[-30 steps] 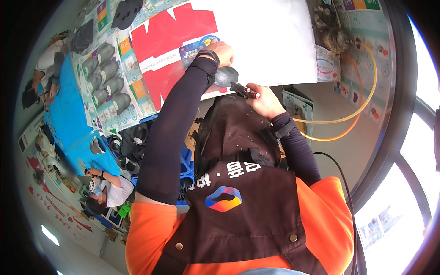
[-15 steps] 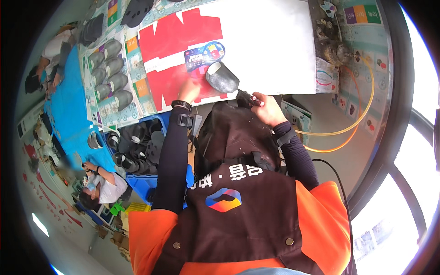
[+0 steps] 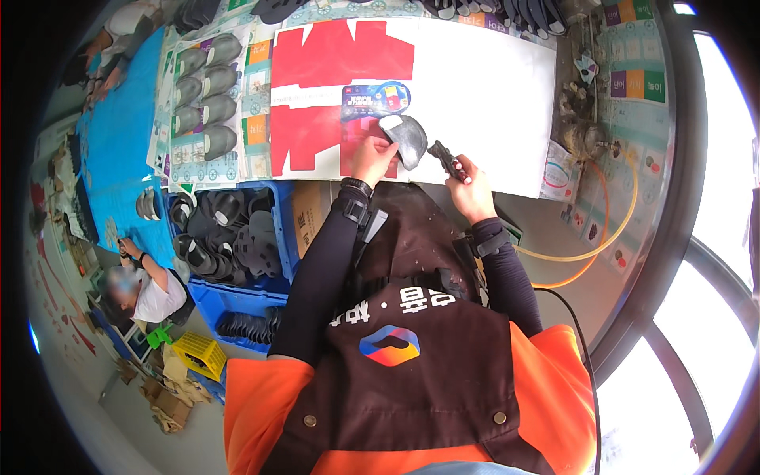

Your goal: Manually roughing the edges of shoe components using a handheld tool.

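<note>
My left hand (image 3: 374, 161) pinches the edge of a dark grey, rounded piece shaped like a shoe toe (image 3: 408, 142), with a pale opening at its upper left. The piece is tilted over the near edge of the white board (image 3: 483, 95). My right hand (image 3: 472, 191) is closed round a slim black tool with red marks (image 3: 449, 161). The tool's tip points up and left, a short gap from the grey piece. Beneath my left hand and beyond it lie red printed card shapes (image 3: 340, 55) and a blue-and-pink printed card (image 3: 364, 101).
At the left, several similar grey pieces (image 3: 220, 109) stand in two columns on printed sheets. A blue crate (image 3: 283, 229) holds many dark parts. Yellow and orange hoses (image 3: 571, 257) loop at the right. A co-worker (image 3: 158, 289) sits by a blue-covered table (image 3: 119, 150).
My left hand has come onto the grey piece, from beside it. My right hand has drawn the tool away to the right. The view has turned leftward.
</note>
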`<move>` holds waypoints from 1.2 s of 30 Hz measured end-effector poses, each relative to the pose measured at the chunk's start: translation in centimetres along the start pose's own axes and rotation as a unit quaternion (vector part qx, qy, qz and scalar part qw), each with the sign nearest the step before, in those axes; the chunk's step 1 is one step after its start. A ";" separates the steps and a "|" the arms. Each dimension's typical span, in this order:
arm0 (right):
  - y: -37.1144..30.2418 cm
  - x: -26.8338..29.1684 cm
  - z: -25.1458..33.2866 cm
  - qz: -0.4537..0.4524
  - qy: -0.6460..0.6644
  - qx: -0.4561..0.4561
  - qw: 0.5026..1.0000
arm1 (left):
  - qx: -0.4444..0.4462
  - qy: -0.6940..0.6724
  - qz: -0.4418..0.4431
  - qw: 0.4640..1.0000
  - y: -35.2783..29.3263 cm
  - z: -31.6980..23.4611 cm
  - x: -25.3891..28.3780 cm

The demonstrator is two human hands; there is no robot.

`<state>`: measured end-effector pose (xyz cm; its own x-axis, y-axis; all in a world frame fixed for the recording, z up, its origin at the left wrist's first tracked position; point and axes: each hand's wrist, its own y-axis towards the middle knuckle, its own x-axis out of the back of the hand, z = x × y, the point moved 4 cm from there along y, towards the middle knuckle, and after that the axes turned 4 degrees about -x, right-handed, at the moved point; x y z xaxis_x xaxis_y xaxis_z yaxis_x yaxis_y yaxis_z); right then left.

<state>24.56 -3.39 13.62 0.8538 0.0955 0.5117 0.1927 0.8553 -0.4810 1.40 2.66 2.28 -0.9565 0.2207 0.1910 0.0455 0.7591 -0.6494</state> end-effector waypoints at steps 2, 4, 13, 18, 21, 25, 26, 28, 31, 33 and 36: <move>-0.5 -0.3 0.3 0.014 -0.028 0.002 1.000 | -0.025 -0.013 -0.036 0.999 0.1 0.9 0.9; -1.1 -1.0 -0.1 0.051 -0.054 0.005 0.997 | -0.079 0.036 -0.089 0.992 0.0 2.0 2.2; 1.1 2.7 -7.5 0.040 0.037 -0.111 0.992 | -0.070 0.099 -0.064 0.991 -1.3 2.1 0.5; 6.2 5.0 -14.1 -0.178 -0.216 0.025 0.960 | -0.065 -0.152 -0.032 0.986 -4.1 0.1 5.8; 8.0 6.3 -18.9 -0.232 -0.244 -0.037 0.941 | -0.086 -0.350 0.017 0.933 -6.1 -2.3 13.5; 7.8 4.9 -16.4 -0.231 -0.305 -0.039 0.923 | -0.201 -0.448 -0.079 0.868 -8.9 1.1 28.6; 7.6 4.3 -15.4 -0.215 -0.318 -0.028 0.923 | -0.220 -0.428 -0.122 0.868 -9.6 3.3 33.0; 7.3 3.3 -13.0 -0.231 -0.315 -0.002 0.920 | -0.237 -0.407 -0.210 0.857 -10.4 8.1 41.2; 6.8 2.2 -9.5 -0.253 -0.314 0.026 0.915 | -0.193 -0.450 -0.309 0.815 -9.3 13.3 50.4; 5.8 2.0 -7.7 -0.258 -0.316 0.035 0.912 | -0.171 -0.478 -0.318 0.800 -5.3 14.7 54.2; 2.9 -2.1 -0.3 -0.230 -0.330 0.047 0.915 | -0.122 -0.519 -0.369 0.761 -3.3 20.1 59.1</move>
<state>23.46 -1.22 10.91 0.2102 -0.0251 0.9773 0.3894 0.9191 -0.0602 -61.05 0.87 0.85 -0.4528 -0.8283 -0.3300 -0.6845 0.5601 -0.4666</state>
